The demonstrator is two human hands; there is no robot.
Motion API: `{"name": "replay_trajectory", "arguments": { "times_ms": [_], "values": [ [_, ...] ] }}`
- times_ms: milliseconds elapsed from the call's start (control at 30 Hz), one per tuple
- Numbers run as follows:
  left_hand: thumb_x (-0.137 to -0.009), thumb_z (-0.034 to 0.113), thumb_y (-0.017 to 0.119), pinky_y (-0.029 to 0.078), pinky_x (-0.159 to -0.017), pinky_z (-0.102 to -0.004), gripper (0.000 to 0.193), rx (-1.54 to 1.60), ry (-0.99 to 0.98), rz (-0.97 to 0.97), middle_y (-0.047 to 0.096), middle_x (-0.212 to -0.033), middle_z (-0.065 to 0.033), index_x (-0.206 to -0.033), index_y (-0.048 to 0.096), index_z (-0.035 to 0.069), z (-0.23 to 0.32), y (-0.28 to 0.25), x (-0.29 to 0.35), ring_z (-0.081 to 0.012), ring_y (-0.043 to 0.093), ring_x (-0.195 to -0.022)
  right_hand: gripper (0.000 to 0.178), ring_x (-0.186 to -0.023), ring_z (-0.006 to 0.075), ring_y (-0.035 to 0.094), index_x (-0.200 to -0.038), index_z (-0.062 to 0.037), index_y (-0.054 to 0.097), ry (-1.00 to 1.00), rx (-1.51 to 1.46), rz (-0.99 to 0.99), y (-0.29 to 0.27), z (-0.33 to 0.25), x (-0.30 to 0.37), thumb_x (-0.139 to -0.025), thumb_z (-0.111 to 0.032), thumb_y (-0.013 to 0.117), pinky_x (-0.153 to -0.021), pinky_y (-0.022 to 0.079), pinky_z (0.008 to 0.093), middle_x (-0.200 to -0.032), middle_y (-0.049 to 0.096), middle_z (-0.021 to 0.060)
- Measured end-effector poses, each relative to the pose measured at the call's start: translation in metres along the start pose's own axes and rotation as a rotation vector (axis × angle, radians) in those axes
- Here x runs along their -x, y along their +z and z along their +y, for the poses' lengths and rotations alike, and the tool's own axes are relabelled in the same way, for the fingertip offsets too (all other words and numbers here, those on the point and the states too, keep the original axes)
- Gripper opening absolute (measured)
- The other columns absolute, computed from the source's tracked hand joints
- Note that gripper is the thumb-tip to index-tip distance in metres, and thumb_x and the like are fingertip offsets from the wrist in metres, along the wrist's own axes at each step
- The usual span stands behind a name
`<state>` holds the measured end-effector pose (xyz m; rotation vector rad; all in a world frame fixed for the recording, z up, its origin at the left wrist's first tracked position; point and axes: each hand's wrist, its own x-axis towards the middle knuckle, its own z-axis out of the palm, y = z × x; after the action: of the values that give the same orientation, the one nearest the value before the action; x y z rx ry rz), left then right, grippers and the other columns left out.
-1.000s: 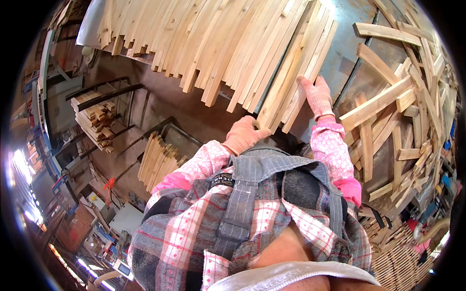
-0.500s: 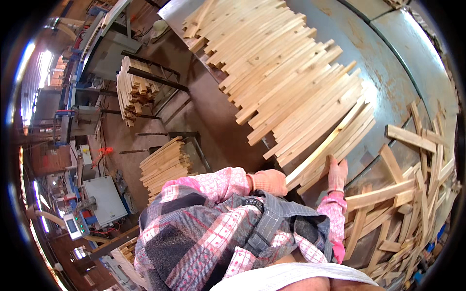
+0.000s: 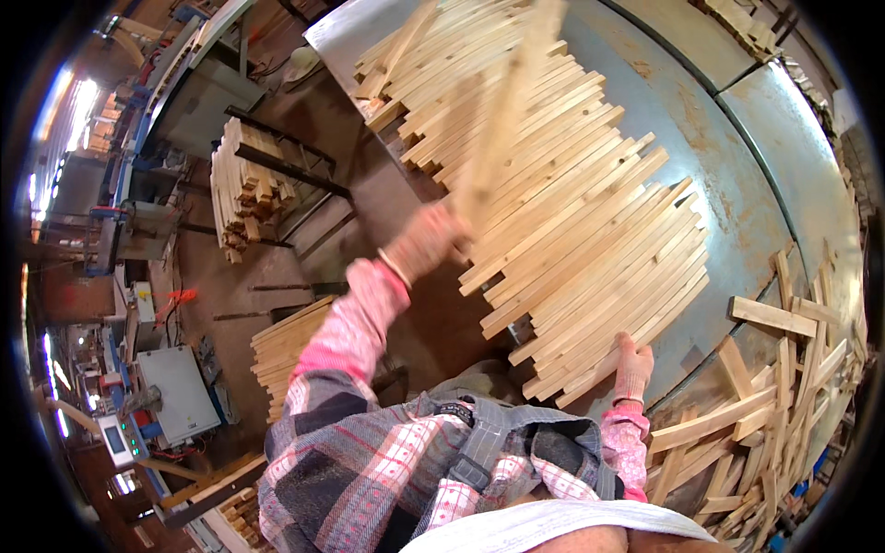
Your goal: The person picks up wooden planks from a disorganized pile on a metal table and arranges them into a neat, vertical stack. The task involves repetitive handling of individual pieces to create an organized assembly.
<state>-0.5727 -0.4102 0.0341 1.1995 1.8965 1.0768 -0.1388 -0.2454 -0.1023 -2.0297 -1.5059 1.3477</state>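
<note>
My gloved left hand (image 3: pixel 429 241) is raised over the left edge of the row and closed round one end of a wooden strip (image 3: pixel 502 129). That strip slants up and away, blurred by motion. Below it, many pale wooden strips (image 3: pixel 590 212) lie side by side across the metal table (image 3: pixel 678 111). My right hand (image 3: pixel 633 369), also gloved, rests against the nearest strip of the row, with its fingers loosely stretched and partly turned from view.
Loose offcuts (image 3: pixel 774 405) lie in a tangled heap at the right. Beyond the table's left edge, stacked strips sit on a black metal rack (image 3: pixel 286 161), with another stack (image 3: pixel 290 355) nearer me. A grey control box (image 3: pixel 180 392) stands at far left.
My left hand has swung up and left from the near end of the row, lifting a wooden strip. My right hand stays by the row's near side.
</note>
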Motion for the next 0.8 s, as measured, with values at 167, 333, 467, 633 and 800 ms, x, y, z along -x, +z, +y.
{"name": "replay_trajectory", "arguments": {
  "times_ms": [167,333,467,633,800],
  "values": [
    [-0.093,0.016,0.062,0.054,-0.054,-0.0333,0.015,0.533,-0.406,0.239,0.066,-0.074,-0.0076,-0.089,0.065,0.002,-0.060,-0.093,-0.106,-0.0196,0.066,-0.062,0.042,-0.081,0.0207,0.067,-0.103,0.0073,0.068,-0.013,0.188,0.041,-0.008,-0.023,0.008,-0.085,-0.029,0.078,-0.075,0.054,0.0373,-0.093,0.073,0.0135],
    [-0.088,0.036,0.061,0.052,-0.084,-0.0490,0.042,-0.583,-0.684,0.281,0.066,-0.108,-0.0247,-0.103,0.072,-0.001,-0.151,-0.146,-0.129,-0.0388,0.065,-0.100,0.049,-0.102,0.0315,0.072,-0.109,0.0005,0.072,0.083,0.037,-0.035,-0.001,-0.021,0.000,-0.079,-0.038,0.077,-0.089,0.054,0.0414,-0.104,0.075,0.0185],
    [-0.094,0.037,0.057,0.053,-0.093,-0.0493,0.046,-1.037,-0.566,0.239,0.071,-0.112,-0.0266,-0.122,0.070,0.003,-0.102,-0.090,-0.165,-0.0427,0.067,-0.112,0.044,-0.102,0.0348,0.072,-0.110,-0.0035,0.074,0.136,0.171,-0.115,-0.028,-0.052,0.019,-0.080,-0.036,0.073,-0.090,0.054,0.0428,-0.103,0.075,0.0205],
    [-0.095,0.028,0.064,0.053,-0.090,-0.0427,0.048,-0.727,0.046,0.322,0.071,-0.113,-0.0219,-0.133,0.061,-0.001,-0.048,0.007,-0.198,-0.0357,0.069,-0.103,0.047,-0.107,0.0376,0.070,-0.110,-0.0016,0.074,0.086,0.132,-0.101,-0.043,-0.058,0.018,-0.080,-0.037,0.073,-0.093,0.055,0.0436,-0.110,0.073,0.0241],
    [-0.093,0.023,0.071,0.052,-0.097,-0.0404,0.046,-0.470,0.575,-0.012,0.067,-0.126,-0.0208,-0.133,0.063,0.001,0.099,0.239,-0.164,-0.0349,0.067,-0.112,0.054,-0.112,0.0396,0.069,-0.108,0.0038,0.073,0.056,0.124,-0.183,-0.040,-0.044,0.011,-0.076,-0.040,0.077,-0.096,0.055,0.0451,-0.115,0.070,0.0297]
  ]
}}
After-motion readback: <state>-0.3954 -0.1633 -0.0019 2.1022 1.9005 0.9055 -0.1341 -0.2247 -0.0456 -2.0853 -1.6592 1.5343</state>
